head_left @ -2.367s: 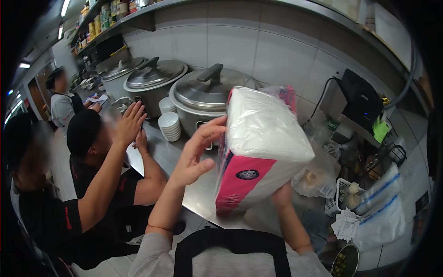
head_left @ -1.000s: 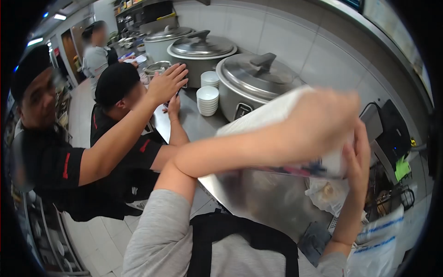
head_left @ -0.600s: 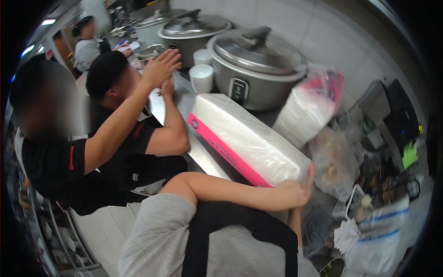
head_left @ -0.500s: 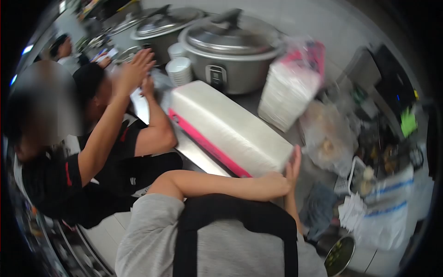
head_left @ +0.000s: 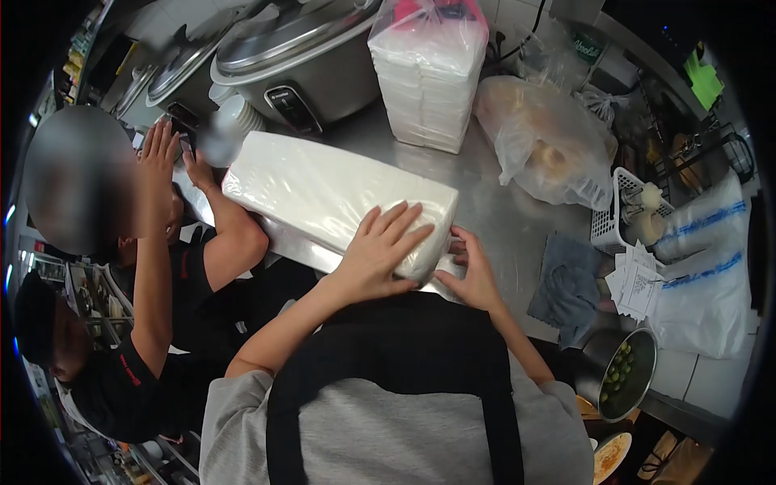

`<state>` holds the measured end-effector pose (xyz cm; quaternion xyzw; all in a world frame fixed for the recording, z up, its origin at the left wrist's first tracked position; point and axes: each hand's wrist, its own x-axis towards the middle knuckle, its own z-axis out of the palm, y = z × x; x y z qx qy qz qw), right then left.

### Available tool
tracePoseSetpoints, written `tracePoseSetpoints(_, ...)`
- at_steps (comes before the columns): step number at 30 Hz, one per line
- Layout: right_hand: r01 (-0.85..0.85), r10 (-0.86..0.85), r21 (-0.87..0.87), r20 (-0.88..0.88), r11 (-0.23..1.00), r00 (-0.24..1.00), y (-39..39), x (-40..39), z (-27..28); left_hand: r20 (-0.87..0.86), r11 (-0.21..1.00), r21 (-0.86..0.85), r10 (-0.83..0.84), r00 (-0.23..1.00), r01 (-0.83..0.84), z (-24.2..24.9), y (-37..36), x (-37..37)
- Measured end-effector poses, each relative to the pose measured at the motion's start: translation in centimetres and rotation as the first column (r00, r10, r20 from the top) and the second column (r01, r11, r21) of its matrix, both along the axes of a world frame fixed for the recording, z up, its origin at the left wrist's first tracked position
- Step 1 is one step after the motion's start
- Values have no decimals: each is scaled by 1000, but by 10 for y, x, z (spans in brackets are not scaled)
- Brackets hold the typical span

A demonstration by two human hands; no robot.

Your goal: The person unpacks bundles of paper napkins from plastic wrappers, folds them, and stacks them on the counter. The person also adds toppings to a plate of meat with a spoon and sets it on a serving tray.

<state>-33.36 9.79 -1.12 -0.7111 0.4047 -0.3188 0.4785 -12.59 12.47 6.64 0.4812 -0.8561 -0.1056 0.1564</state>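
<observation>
A long white pack [head_left: 323, 182] in shiny clear plastic lies aslant on the steel counter in front of me. My left hand [head_left: 381, 252] rests on its near end, fingers spread flat over the top and side. Just right of that end is my right hand [head_left: 470, 273], its fingers apart and curved toward the pack's corner. A bit of loose plastic wrap [head_left: 447, 265] shows between the right thumb and forefinger. The pack's underside is hidden.
Rice cookers [head_left: 295, 69] and stacked white bowls [head_left: 236, 113] stand behind. Near them are an upright wrapped white stack [head_left: 428, 89], a plastic bag [head_left: 546, 141], a blue-grey cloth [head_left: 566, 283], a white basket [head_left: 606, 222] and a metal pot [head_left: 586, 372]. Two people stand close at left.
The pack has turned so its pink lower side no longer shows. My left hand has shifted from the pack's end onto its top. The view has swung to the right.
</observation>
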Motion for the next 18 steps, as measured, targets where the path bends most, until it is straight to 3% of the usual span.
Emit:
tracePoseSetpoints(2, -4, 4, -5, -3, 1000, 1000, 1, 11, -1, 84, 998, -25, 61, 995, -59, -6, -11, 0)
tracePoseSetpoints(5, 108, -101, -202, 44, 973, 994, -14, 31, -21, 73, 991, -90, 106, 992, -99, -11, -26, 4)
tracePoseSetpoints(11, 162, -133, -190, 157, 968, 979, -27, 44, -30, 70, 962, -148, 240, 968, -227, -16, -36, -5)
tracePoseSetpoints(15, 208, -186, -196, 126, 958, 974, -29, 48, -31, 77, 958, -161, 250, 965, -236, -20, -36, -7)
tracePoseSetpoints(18, 238, -227, -307, 71, 922, 971, -33, 53, -34, 84, 954, -176, 260, 962, -242, -21, -39, -12)
